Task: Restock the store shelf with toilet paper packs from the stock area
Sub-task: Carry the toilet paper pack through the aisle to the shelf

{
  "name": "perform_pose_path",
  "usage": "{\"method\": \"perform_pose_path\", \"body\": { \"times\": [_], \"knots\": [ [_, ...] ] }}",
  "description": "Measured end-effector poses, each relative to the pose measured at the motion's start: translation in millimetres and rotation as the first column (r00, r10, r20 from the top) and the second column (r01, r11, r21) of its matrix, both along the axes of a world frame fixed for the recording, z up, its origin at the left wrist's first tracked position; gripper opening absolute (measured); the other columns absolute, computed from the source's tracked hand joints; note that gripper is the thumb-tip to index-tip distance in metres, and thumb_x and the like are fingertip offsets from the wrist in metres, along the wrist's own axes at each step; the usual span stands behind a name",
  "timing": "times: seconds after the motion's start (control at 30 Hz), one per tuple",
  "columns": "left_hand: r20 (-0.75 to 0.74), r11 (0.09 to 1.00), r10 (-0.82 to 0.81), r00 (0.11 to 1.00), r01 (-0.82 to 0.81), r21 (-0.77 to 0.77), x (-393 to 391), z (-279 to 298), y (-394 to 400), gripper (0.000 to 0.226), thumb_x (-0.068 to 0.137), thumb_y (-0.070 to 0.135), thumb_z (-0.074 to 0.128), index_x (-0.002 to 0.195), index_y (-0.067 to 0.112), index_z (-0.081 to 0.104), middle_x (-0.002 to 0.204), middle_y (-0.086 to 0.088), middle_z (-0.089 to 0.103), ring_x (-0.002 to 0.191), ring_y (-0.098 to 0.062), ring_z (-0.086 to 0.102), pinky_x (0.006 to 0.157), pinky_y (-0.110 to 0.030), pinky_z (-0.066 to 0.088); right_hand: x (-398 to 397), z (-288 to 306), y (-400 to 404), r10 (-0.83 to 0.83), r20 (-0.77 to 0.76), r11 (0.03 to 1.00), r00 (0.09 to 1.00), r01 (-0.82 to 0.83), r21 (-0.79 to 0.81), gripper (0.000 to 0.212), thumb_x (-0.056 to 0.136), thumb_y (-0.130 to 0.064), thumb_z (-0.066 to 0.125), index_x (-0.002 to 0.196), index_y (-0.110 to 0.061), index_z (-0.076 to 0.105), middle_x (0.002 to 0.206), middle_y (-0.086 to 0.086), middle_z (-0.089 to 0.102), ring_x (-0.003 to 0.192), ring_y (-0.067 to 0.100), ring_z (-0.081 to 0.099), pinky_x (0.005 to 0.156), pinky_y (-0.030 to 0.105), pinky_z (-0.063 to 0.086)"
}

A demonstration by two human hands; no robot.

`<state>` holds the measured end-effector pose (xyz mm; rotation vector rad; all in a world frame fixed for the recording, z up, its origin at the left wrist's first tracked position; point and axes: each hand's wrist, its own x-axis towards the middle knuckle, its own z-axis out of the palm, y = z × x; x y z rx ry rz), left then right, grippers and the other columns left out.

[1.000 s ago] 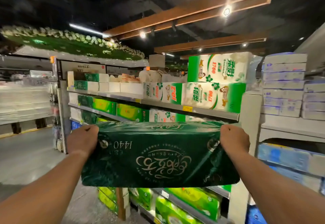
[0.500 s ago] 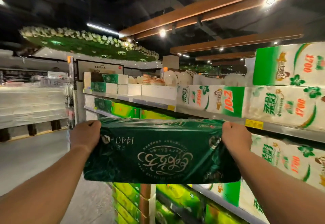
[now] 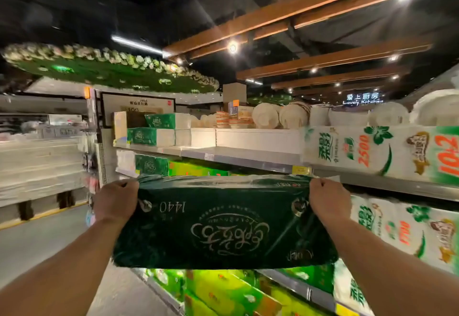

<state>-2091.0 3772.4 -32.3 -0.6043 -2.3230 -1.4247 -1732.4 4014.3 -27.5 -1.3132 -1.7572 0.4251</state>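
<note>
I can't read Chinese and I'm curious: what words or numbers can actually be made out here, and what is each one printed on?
"1440": upside down on the dark green pack, gripped by the left hand and right hand.
"2500" and "10.2": white-and-green pack on the upper shelf.
"Lovely Kitchen": lit sign, with Chinese characters above.
Shelf price tags, wall poster, lower pack numbers: too blurred.

You get one wide-angle view from your head, facing forward and tilted upward along the aisle. It sits close behind the dark green pack (image 3: 223, 223) and near the shelf (image 3: 248, 160) on your right, taking in the ceiling beams (image 3: 298, 12).
</note>
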Motion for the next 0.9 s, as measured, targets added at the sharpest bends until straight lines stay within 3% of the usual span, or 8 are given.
{"method": "perform_pose_path", "body": {
  "times": [0.1,0.2,0.3,0.4,0.57,0.67,0.8,0.9],
  "knots": [
    [-0.018,0.999,-0.013,1.000,0.014,0.050,-81.3,12.5,16.4,0.037,0.093,0.035,0.050,0.070,0.011,0.068,0.083,-0.020,0.067,0.079,-0.034,0.058,0.072,-0.038,0.044,-73.1,4.8,8.9,-0.024,0.015,0.999,1.000,0.023,0.026,0.030,0.103,-0.023,0.039,0.080,-0.012,0.056,0.077,0.009,0.051,0.079,0.032,0.050,0.069,0.034,0.033],
    [-0.016,1.000,0.001,1.000,0.000,0.019,-151.7,15.2,31.5,0.037,0.098,0.028,0.052,0.065,0.011,0.058,0.082,-0.021,0.061,0.077,-0.030,0.049,0.070,-0.036,0.033,-150.5,10.5,22.4,-0.054,0.003,0.998,0.999,0.054,0.025,0.033,0.102,-0.024,0.039,0.079,-0.010,0.058,0.086,0.019,0.061,0.085,0.037,0.058,0.070,0.036,0.038],
    [0.012,1.000,-0.007,1.000,0.007,0.006,-234.8,10.0,52.1,0.038,0.098,0.029,0.052,0.086,0.000,0.072,0.099,-0.028,0.068,0.080,-0.031,0.049,0.072,-0.036,0.033,-232.7,9.7,42.1,-0.103,-0.055,0.995,0.993,0.104,0.005,0.039,0.100,-0.025,0.040,0.083,-0.004,0.067,0.100,0.028,0.067,0.092,0.042,0.061,0.077,0.040,0.043],
    [-0.020,1.000,-0.010,1.000,0.010,0.008,-318.2,4.9,75.2,0.035,0.098,0.030,0.053,0.092,0.002,0.075,0.097,-0.025,0.068,0.080,-0.032,0.050,0.070,-0.036,0.033,-314.6,5.7,63.9,-0.118,-0.069,0.992,0.991,0.120,0.030,0.041,0.100,-0.024,0.039,0.090,-0.002,0.072,0.104,0.028,0.067,0.094,0.042,0.061,0.075,0.038,0.039],
    [-0.046,0.999,-0.036,0.998,0.035,-0.007,-448.4,9.2,109.2,0.041,0.095,0.037,0.048,0.087,0.007,0.074,0.087,-0.017,0.063,0.078,-0.032,0.051,0.062,-0.036,0.030,-453.2,11.6,102.6,-0.097,-0.073,0.994,0.993,0.100,0.044,0.042,0.102,-0.022,0.038,0.074,-0.005,0.064,0.072,0.013,0.056,0.065,0.029,0.047,0.069,0.035,0.036],
    [-0.049,0.997,-0.065,0.997,0.066,0.037,-526.7,22.9,126.3,0.044,0.087,0.040,0.043,0.078,0.008,0.072,0.081,-0.015,0.065,0.075,-0.033,0.054,0.059,-0.034,0.034,-533.7,20.6,122.5,-0.074,-0.106,0.994,0.992,0.081,0.068,0.044,0.101,-0.022,0.038,0.064,-0.009,0.059,0.073,0.016,0.061,0.066,0.032,0.050,0.065,0.038,0.040],
    [-0.040,0.990,-0.121,0.992,0.123,0.068,-624.9,32.7,147.3,0.044,0.076,0.041,0.039,0.066,0.007,0.066,0.070,-0.010,0.063,0.069,-0.030,0.054,0.059,-0.033,0.037,-631.2,30.2,140.0,-0.109,-0.153,0.992,0.982,0.116,0.041,0.049,0.102,-0.024,0.038,0.059,-0.007,0.055,0.064,0.013,0.056,0.060,0.026,0.046,0.054,0.033,0.032],
    [-0.031,0.981,-0.149,0.988,0.151,0.118,-706.1,27.3,165.9,0.047,0.073,0.043,0.039,0.063,0.004,0.063,0.065,-0.011,0.061,0.064,-0.028,0.052,0.059,-0.032,0.036,-704.6,29.2,151.2,-0.144,-0.150,0.988,0.978,0.151,0.037,0.050,0.102,-0.025,0.037,0.057,-0.009,0.053,0.064,0.012,0.054,0.063,0.028,0.048,0.057,0.034,0.034]
  ]
}}
